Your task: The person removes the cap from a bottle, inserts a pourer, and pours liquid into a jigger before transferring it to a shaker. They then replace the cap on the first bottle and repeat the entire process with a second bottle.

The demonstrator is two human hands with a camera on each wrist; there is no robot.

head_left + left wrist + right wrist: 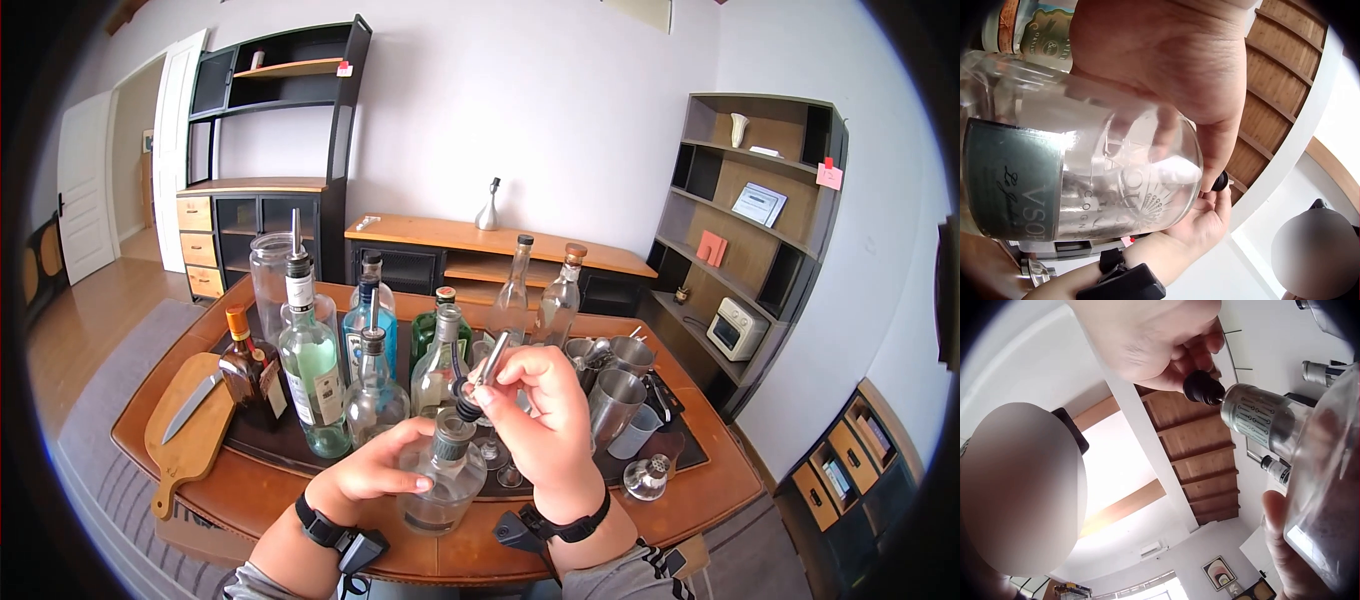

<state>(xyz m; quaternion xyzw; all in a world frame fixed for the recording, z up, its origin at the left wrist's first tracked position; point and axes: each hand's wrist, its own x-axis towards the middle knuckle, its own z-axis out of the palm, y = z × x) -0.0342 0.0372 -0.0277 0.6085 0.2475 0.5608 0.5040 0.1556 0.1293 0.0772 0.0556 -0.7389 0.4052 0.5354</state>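
Observation:
A clear glass bottle [437, 497] stands near the table's front edge, its neck uncapped; the left wrist view shows its teal label [1015, 181]. My left hand [375, 468] grips the bottle around its shoulder. Above the mouth, my right hand [545, 405] pinches a metal pourer [492, 358] with a black stopper [1202, 388]. In the right wrist view the stopper's end is close to the bottle's neck [1251, 414]; whether it touches the rim I cannot tell.
Several bottles, one green-tinted [318, 390], stand behind and left. A cutting board [188, 440] with a knife [191, 408] lies at the left. Metal shakers [614, 402], a plastic cup [634, 432] and a strainer top [646, 478] are at the right.

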